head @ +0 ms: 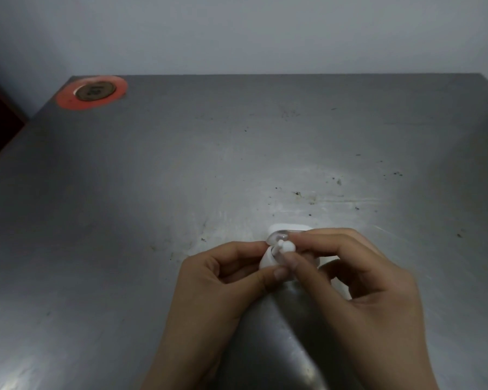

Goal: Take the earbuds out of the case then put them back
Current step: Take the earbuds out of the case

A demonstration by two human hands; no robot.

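A small white earbud case (268,260) stands on the steel table near its front, with its lid (286,229) hinged open toward the back. My left hand (223,277) grips the case body between thumb and fingers. My right hand (358,280) pinches a white earbud (285,246) right at the case's opening; its stem points down and left toward the case. My right fingers hide most of the case's right side, so I cannot tell whether a second earbud sits inside.
The steel table (181,178) is scratched and speckled with dark specks. An orange ring around a brown disc (92,91) lies at the far left corner. A pale wall rises behind the table's back edge.
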